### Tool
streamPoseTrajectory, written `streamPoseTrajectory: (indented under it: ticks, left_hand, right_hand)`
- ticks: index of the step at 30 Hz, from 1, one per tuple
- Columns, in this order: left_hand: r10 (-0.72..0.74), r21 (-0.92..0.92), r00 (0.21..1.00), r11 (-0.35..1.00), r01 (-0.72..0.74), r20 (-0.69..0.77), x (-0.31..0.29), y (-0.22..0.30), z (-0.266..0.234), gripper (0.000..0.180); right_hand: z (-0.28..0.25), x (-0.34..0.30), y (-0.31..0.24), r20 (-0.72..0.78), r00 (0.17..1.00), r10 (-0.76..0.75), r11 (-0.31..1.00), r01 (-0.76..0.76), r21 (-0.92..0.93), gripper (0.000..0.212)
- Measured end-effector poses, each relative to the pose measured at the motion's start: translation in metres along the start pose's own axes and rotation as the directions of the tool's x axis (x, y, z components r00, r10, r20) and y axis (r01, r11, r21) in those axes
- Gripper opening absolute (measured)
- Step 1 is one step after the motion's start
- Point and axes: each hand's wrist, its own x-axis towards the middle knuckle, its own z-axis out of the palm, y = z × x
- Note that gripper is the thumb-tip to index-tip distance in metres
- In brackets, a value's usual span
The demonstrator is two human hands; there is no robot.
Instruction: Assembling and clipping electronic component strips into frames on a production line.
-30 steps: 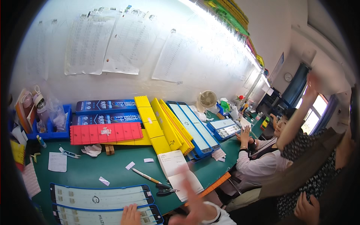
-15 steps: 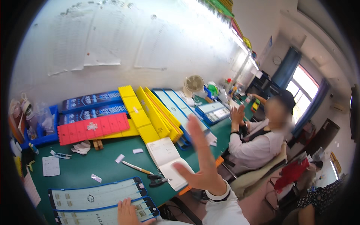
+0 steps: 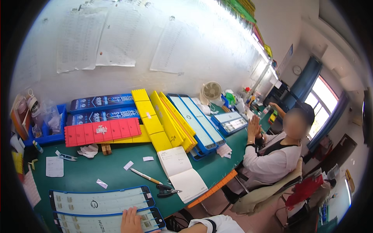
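My left hand [image 3: 131, 221] lies on the lower of two pale, blue-edged long panels [image 3: 101, 223] at the table's near edge. Its fingers are stretched out flat and together on the surface. The upper pale panel [image 3: 116, 200] lies just beyond, with small metallic pieces at its left end. At the bottom edge, beside the panels, only the wrist and a bit of my right hand [image 3: 199, 224] show by a white sleeve with a dark band; its fingers are out of sight. Black-handled cutters [image 3: 165, 190], a pen [image 3: 145, 176] and an open notebook [image 3: 182, 167] lie beyond.
Yellow boards [image 3: 151, 120], a red board [image 3: 103, 132] and dark blue boxes [image 3: 103, 101] line the wall. A blue bin [image 3: 58, 136] stands at left. More pale panels [image 3: 196, 120] and a fan [image 3: 211, 91] are farther back. A seated co-worker [image 3: 272, 159] holds palms together at right.
My right hand, raised with spread fingers before, has dropped to the bottom edge. My left hand stays on the panel. The view has shifted slightly, and the co-worker's hands remain together.
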Motion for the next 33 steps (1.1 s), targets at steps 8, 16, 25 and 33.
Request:
streamPoseTrajectory:
  ticks: [8, 16, 25, 33]
  left_hand:
    - [-0.06, -0.223, 0.998, 0.973, 0.065, 0.03, 0.017, 0.014, -0.032, 0.084]
    - [-0.067, -0.198, 0.997, 0.978, 0.07, 0.023, 0.009, 0.014, -0.031, 0.085]
    - [-0.013, -0.159, 1.0, 0.987, 0.015, 0.012, 0.017, 0.005, -0.027, 0.069]
    - [-0.101, -0.229, 0.994, 0.967, 0.11, 0.05, 0.024, 0.005, -0.027, 0.066]
  right_hand:
    - [-0.024, -0.029, -0.122, -0.79, 0.572, -0.219, 0.435, -0.667, -0.604, 0.071]
    - [-0.021, -0.034, -0.201, -0.508, 0.495, -0.705, -0.529, -0.844, -0.088, 0.078]
    - [-0.044, -0.132, -0.062, -0.976, 0.203, -0.083, -0.044, -0.979, -0.199, 0.077]
    - [-0.044, -0.158, 0.041, -0.992, 0.1, -0.074, -0.072, -0.993, -0.095, 0.07]
